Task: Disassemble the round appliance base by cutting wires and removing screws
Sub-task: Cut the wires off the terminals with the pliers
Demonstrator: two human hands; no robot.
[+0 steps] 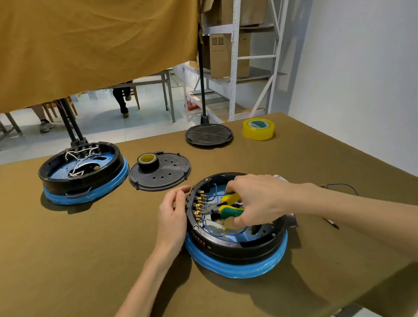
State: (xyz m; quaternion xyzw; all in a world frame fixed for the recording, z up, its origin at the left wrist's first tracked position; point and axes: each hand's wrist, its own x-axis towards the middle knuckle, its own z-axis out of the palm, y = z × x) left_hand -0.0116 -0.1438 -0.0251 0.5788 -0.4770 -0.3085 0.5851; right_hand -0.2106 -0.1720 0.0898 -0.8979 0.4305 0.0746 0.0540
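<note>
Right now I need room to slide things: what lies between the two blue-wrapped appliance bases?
In the head view, a black perforated cover lies on the table between the far base and the near base, with a black tape roll resting on it.

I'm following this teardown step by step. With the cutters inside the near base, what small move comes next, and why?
Probably squeeze the cutters: the right hand holds their tip at the blue wires beside the gold terminals, while the left hand steadies the near base.
</note>
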